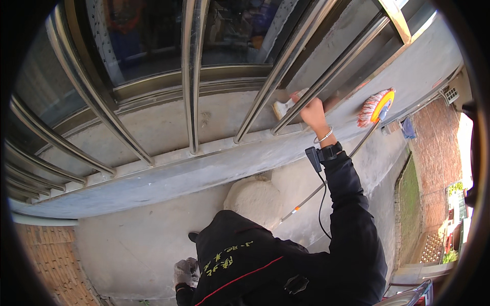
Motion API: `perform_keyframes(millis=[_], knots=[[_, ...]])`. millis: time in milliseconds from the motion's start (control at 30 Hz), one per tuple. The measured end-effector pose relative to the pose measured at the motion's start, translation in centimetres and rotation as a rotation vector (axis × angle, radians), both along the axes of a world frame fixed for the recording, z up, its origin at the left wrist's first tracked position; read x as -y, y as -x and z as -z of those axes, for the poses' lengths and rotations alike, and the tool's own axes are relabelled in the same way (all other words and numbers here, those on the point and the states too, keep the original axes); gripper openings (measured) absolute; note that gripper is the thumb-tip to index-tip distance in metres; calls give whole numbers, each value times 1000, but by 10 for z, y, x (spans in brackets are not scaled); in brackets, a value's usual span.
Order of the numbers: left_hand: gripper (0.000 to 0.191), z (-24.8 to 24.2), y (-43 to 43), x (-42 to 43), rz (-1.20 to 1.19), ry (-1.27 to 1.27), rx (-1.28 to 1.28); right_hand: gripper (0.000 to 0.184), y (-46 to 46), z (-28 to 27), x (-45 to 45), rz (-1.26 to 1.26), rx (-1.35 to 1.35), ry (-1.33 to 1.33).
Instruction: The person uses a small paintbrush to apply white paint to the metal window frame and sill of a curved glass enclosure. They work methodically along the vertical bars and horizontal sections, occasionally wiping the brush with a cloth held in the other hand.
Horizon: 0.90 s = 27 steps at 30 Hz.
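My right hand (pixel 314 113) reaches between the metal window bars (pixel 255 90) and grips what looks like a flat brush (pixel 281 109) with pale bristles. The brush is low over the dusty concrete window sill (pixel 214 111), near its right end, and a bar partly covers my fingers and the handle. A silver bangle and a black strap with a small cabled device circle that wrist. Down at the lower left, my left hand (pixel 186 272) is beside my black apron (pixel 237 248), wrapped in greyish fabric that looks like a glove. Whether it holds anything is hidden.
A mop (pixel 377 107) with an orange-and-white head leans against the wall to the right, its pole slanting down past my right arm. Behind the bars is window glass (pixel 153 38). A round stone-like block (pixel 252 197) stands on the concrete floor (pixel 126 244) below the sill.
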<state>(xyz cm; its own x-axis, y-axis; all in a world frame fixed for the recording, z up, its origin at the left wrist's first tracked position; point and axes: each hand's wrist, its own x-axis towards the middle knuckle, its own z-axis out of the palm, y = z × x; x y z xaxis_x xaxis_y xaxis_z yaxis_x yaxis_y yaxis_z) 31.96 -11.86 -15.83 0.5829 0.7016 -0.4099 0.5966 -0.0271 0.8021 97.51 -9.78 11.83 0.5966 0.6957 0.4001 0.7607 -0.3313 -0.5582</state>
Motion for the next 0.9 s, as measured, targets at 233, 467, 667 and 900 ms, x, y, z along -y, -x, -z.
perform_keyframes(millis=[233, 467, 667, 900], knots=[[30, -46, -33, -12, -300, 396, -24, 22, 3, 1, -5, -34, 471, 381], [21, -32, -24, 6, -88, 114, -63, 21, 8, -9, -7, 46, 155, 96], [24, -41, -18, 16, -59, 165, -117, 25, 3, -1, -10, 11, -445, -345], [29, -40, -6, 23, -51, 69, -91, 23, -1, 6, -18, -33, -447, -248]])
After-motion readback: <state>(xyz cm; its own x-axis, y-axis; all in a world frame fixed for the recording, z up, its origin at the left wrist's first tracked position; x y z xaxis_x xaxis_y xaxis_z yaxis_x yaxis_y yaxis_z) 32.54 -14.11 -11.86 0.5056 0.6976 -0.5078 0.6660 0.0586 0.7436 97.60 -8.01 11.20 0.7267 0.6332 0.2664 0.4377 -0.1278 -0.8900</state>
